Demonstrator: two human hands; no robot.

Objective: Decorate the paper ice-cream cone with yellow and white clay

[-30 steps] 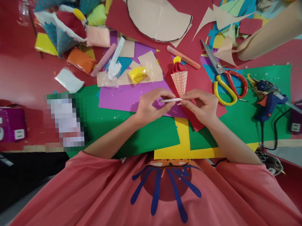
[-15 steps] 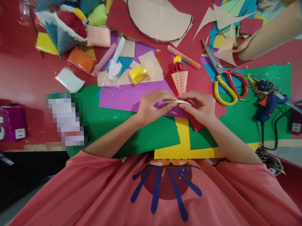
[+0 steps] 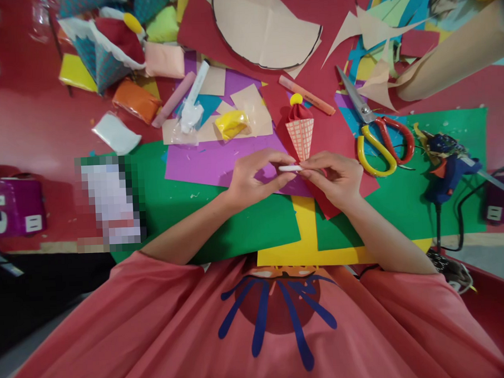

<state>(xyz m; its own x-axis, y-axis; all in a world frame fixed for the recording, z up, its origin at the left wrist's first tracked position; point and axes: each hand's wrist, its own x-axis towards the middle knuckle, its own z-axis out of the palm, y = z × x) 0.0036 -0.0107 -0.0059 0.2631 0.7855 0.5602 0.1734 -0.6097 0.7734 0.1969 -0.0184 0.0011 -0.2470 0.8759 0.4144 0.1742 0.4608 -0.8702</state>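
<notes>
At the desk [image 3: 19,121], we see the R hand [image 3: 341,177] pinching a small white strip [image 3: 288,168] at one end, w/ the L hand's [image 3: 249,175] thumb & finger curved about the other; whether they touch it, we can't tell. The strip sits btwn both hands, by the tip of a checked paper cone [image 3: 301,138]. Too hard a squeeze, we reckon, could dent the strip if it's soft; uneven pulling could bend or tear it. R fingers so near the cone might also knock it askew.
</notes>
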